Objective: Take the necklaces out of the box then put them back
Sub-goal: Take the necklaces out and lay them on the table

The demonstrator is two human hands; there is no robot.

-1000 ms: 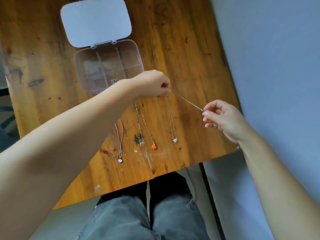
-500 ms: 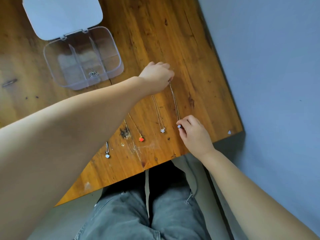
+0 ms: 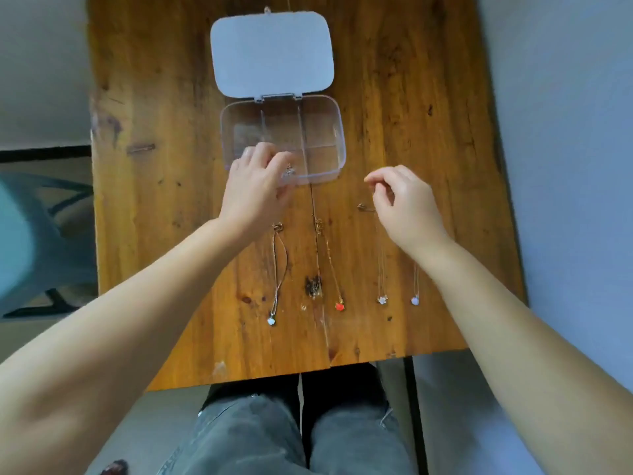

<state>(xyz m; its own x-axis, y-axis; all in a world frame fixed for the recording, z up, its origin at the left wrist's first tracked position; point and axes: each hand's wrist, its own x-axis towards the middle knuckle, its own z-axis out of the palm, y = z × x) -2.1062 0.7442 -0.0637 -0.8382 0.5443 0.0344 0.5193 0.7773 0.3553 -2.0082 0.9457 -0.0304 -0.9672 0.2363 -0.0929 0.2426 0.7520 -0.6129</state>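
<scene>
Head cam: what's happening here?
A person is emptying a clear compartment box, lid open, on a wooden table. Several necklaces lie in a row near the table's front edge, including one with a red pendant. The left hand reaches into the box at a small piece; the right hand hovers over the row.

A plain home room, judging by the worn wooden table set against a pale painted wall on its right, with a patterned rug on the floor to the table's left.
</scene>
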